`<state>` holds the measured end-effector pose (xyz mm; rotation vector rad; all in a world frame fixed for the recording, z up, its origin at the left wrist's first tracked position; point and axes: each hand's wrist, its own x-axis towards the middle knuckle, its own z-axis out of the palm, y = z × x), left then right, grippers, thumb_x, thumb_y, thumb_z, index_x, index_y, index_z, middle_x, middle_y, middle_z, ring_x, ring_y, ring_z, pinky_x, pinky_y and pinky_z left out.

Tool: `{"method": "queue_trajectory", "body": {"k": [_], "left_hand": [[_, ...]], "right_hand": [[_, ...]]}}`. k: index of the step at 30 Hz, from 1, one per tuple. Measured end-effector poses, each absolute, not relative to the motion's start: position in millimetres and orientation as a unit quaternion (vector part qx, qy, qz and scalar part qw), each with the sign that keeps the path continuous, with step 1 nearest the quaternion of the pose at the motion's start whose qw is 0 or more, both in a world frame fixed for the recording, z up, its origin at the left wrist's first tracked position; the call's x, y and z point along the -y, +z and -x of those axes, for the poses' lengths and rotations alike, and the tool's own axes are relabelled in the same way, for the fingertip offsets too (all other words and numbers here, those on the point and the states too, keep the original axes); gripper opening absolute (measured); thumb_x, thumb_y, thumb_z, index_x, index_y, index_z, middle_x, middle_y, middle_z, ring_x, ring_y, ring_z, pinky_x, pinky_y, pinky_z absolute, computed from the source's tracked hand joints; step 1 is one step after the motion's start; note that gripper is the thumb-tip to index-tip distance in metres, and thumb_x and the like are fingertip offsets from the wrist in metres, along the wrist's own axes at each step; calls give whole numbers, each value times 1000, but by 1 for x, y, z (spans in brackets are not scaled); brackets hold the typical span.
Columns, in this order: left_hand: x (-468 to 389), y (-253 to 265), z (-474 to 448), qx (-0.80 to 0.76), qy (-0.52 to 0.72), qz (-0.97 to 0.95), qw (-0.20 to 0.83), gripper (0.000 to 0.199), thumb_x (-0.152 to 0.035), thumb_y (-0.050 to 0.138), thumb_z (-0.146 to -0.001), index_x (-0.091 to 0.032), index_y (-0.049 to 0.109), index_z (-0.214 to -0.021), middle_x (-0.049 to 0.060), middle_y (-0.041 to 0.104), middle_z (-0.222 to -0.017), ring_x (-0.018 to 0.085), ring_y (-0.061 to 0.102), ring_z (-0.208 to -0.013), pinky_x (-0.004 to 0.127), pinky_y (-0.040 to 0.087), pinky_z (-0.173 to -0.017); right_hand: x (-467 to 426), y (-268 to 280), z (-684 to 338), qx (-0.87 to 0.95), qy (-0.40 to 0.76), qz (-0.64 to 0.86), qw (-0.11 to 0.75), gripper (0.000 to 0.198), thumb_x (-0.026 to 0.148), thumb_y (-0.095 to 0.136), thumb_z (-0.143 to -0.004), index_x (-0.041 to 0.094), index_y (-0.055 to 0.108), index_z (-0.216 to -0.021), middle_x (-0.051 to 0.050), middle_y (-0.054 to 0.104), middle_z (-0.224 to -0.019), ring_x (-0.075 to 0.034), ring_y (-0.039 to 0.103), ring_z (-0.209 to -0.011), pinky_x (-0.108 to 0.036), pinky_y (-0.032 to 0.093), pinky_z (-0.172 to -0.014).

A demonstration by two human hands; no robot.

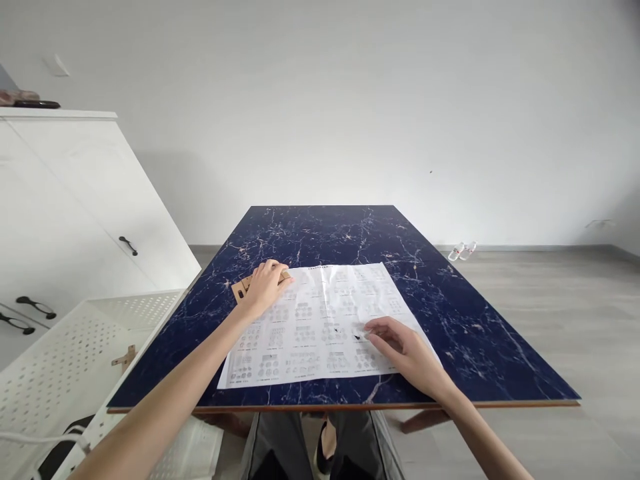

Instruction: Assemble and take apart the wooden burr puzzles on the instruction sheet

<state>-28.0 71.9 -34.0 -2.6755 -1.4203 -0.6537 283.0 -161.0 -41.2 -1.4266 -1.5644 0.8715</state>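
A large white printed sheet with rows of small grey drawings lies creased across the near part of the table. My left hand rests at its far left corner, with fingers curled over a light-brown flat piece with dark slots. Part of that piece is hidden under the hand. My right hand is over the sheet's right side, thumb and forefinger close together. Something small and pale seems to be at those fingertips, too small to name. Beside them on the paper are tiny black bits.
The sheet lies on a dark blue marble-patterned table. At the left stand a white cabinet and a white perforated basket, with a small brown piece in it. Clear bottle-like objects are on the floor by the wall.
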Motion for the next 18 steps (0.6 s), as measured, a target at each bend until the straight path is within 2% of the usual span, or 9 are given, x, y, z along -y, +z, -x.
{"method": "queue_trajectory", "body": {"k": [3,7,11,15,18], "left_hand": [[-68,-32,25,462,-215,860,25,30,-40,59,-102,-20,73,-120,16,64,-124,37,62,-114,55,50,-102],[-46,-27,19,455,-232,859,35,32,-36,58,-102,-19,70,-127,20,53,-143,44,46,-139,66,40,-115],[-1,-23,17,417,-225,880,17,37,-41,58,-104,-24,65,-136,15,48,-154,40,41,-148,62,39,-121],[47,-21,27,398,-217,891,-17,39,-50,52,-106,-26,67,-134,13,56,-145,36,54,-139,54,48,-114],[68,-19,41,413,-241,871,-114,37,-51,52,-105,-25,71,-123,10,68,-120,29,69,-107,44,55,-98]], "right_hand": [[160,-41,-283,626,342,566,414,27,48,61,-103,25,71,-114,-7,78,-113,-25,74,-103,-37,58,-90],[160,-43,-285,622,343,558,430,27,46,62,-102,24,72,-112,-7,79,-111,-25,74,-103,-37,58,-91],[160,-44,-286,621,340,556,436,27,47,62,-100,23,73,-107,-8,80,-109,-26,75,-101,-38,58,-90],[161,-45,-287,624,335,555,437,28,49,62,-99,23,73,-104,-8,81,-105,-26,76,-97,-37,58,-86],[162,-46,-287,626,326,560,434,30,50,61,-99,23,73,-103,-7,81,-101,-26,75,-92,-37,57,-83]]}}
